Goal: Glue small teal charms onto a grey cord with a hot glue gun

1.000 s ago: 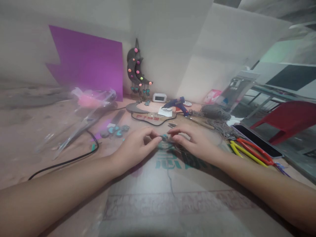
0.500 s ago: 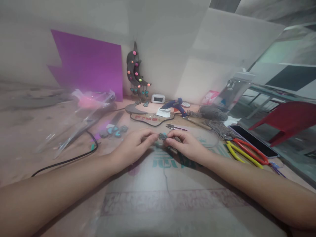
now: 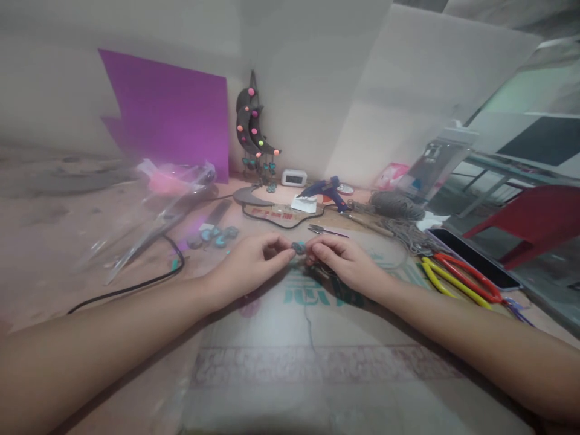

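Observation:
Both hands meet at the middle of the table over a flat cardboard sheet [image 3: 317, 362] with teal print. My left hand [image 3: 248, 267] and my right hand [image 3: 347, 263] each pinch a small grey-teal bead-like piece [image 3: 298, 248] between fingertips, fingers curled. A thin dark string [image 3: 309, 323] trails from the piece toward me across the cardboard.
A purple sheet [image 3: 172, 118] and a dark crescent ornament [image 3: 251, 130] stand at the wall. Around lie a blue glue gun [image 3: 324, 190], small clock [image 3: 293, 177], grey twine [image 3: 394, 208], small snips [image 3: 324, 230], red and yellow tools [image 3: 457, 278], phone [image 3: 471, 257], plastic bags [image 3: 172, 187], black cable [image 3: 136, 284], teal beads [image 3: 215, 235].
The hands stay pinched on the small piece and shifted only slightly; the right fingers have curled in closer. The view wobbled a little.

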Tool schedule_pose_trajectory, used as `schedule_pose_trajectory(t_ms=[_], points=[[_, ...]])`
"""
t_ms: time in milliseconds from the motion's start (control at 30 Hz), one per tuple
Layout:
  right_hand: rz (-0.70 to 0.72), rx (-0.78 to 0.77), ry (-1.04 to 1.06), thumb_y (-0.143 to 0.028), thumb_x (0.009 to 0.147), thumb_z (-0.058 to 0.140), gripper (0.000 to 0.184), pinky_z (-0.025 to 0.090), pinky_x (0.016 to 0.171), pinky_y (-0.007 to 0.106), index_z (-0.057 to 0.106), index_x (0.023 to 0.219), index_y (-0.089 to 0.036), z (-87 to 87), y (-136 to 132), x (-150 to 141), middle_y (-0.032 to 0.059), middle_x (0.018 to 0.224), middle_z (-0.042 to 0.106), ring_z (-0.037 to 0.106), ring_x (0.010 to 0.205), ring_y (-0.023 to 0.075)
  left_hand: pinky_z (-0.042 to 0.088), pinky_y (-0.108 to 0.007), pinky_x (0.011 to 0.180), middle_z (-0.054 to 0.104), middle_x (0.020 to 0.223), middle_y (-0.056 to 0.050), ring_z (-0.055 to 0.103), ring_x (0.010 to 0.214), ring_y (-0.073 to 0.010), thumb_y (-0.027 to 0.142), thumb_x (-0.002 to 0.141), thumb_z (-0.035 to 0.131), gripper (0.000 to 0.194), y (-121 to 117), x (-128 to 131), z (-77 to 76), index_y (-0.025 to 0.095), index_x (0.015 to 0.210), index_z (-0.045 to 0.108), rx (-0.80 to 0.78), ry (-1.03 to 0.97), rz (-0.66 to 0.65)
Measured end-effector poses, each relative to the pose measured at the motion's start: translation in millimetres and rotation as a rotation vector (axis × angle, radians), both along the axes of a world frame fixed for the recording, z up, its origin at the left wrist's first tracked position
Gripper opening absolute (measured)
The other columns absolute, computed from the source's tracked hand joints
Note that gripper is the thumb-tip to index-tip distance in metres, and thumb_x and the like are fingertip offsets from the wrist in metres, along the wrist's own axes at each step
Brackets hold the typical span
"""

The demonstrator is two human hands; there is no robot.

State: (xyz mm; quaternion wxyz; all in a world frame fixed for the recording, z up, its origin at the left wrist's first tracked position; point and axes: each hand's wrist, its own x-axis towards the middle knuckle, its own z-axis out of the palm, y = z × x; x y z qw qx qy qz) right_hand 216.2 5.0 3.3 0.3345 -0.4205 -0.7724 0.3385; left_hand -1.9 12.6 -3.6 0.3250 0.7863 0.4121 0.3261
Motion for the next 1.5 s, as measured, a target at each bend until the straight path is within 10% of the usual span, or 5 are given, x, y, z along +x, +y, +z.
schedule_pose_trajectory(t_ms=[600,1500], points=[[-0.047,-0.244,0.006,-0.036,0.087,0.059,0.021,0.043,0.049,0.022,0.062,0.076,-0.018,6.8,-9,-11,-0.0017,0.068,0.062,0.053,0.051,0.0086,0.046,-0.028,0.066,0.071,0.085,-0.001,0.062,0.075,-0.0175,0.044,0.091,0.051,0.030,2,-2,-3.5,0.021,0.090,0.069,-0.033,0.031,-0.069],[-0.042,0.057,-0.131,-0.035,0.092,0.055,0.021,0.049,0.070,0.028,0.066,0.084,-0.019,6.2,-8,-8,0.0022,0.079,0.071,0.065,0.075,0.0160,0.049,-0.030,0.074,0.071,0.086,0.000,0.064,0.081,-0.0185,0.040,0.090,0.057,0.021,0,-2,-0.8,0.021,0.088,0.066,0.031,-0.008,-0.019]])
